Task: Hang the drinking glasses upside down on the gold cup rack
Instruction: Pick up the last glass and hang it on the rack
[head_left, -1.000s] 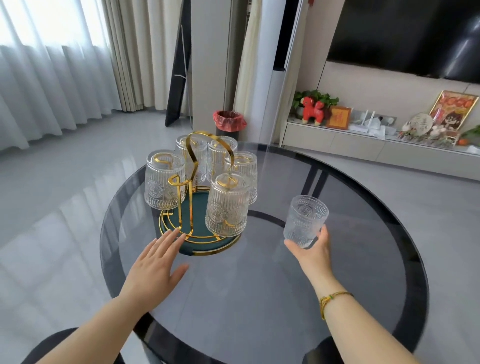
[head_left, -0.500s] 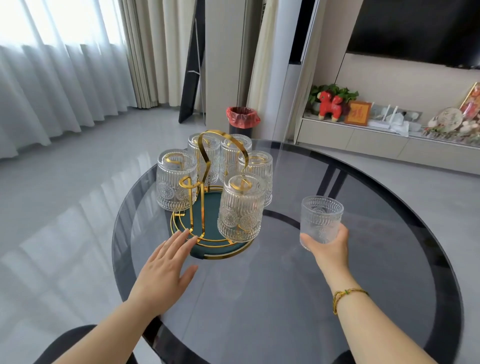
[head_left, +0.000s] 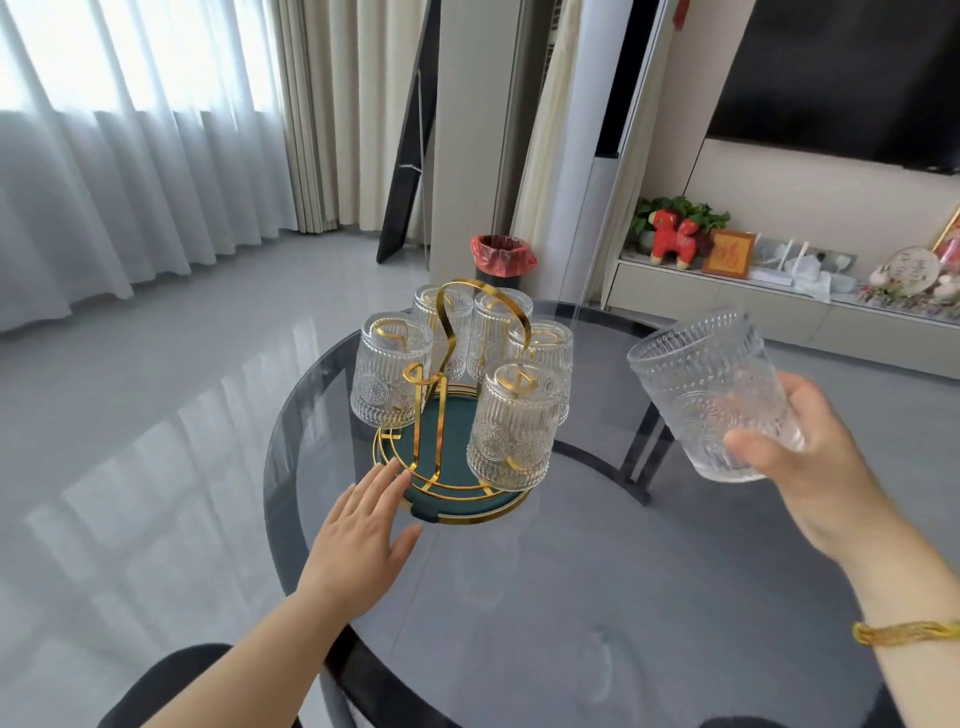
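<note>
The gold cup rack (head_left: 441, 415) with a dark green round base stands on the round smoked-glass table (head_left: 571, 597). Several ribbed clear glasses hang upside down on its arms; the nearest one (head_left: 511, 428) is at the front right. One gold arm at the front left carries no glass. My left hand (head_left: 363, 530) lies flat and open on the table, fingertips touching the rack's base rim. My right hand (head_left: 800, 457) holds another ribbed glass (head_left: 711, 395) in the air to the right of the rack, mouth up and tilted to the left.
A bin (head_left: 501, 260) with a red liner stands on the floor behind the table. Beyond it are curtains, a low TV cabinet (head_left: 779, 312) with ornaments, and a wall screen. A dark chair edge (head_left: 171, 686) shows at the bottom left.
My right hand has lifted the glass up off table height and nearer to the camera, tilting it. My left hand has stayed at the rack's base.
</note>
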